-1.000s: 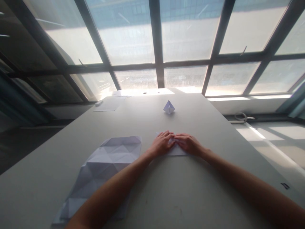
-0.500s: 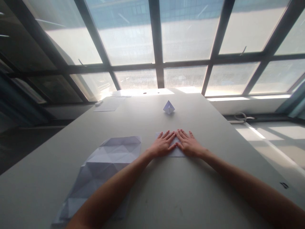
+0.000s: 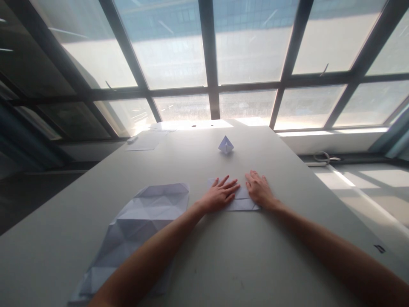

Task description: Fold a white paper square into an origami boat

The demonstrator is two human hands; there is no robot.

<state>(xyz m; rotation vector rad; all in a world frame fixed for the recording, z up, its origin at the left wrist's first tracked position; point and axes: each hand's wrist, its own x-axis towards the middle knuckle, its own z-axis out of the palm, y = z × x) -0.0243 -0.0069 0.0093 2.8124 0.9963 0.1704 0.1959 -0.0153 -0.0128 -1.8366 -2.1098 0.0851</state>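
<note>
Under the left hand [image 3: 220,197], which lies flat with fingers spread, is a small white folded paper [image 3: 239,200]; the right hand [image 3: 259,189], also flat and open, presses its right part. Neither hand grips it. It lies flat mid-table [image 3: 255,264], roughly rectangular, with a crease showing between the hands. Left lies a large creased sheet [image 3: 140,226]; beyond stands a small paper boat [image 3: 226,145].

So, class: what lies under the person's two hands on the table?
A small folded white paper lies flat on the table under both the left hand and the right hand. Its middle strip and near edge show; the parts beneath the palms are hidden.
</note>
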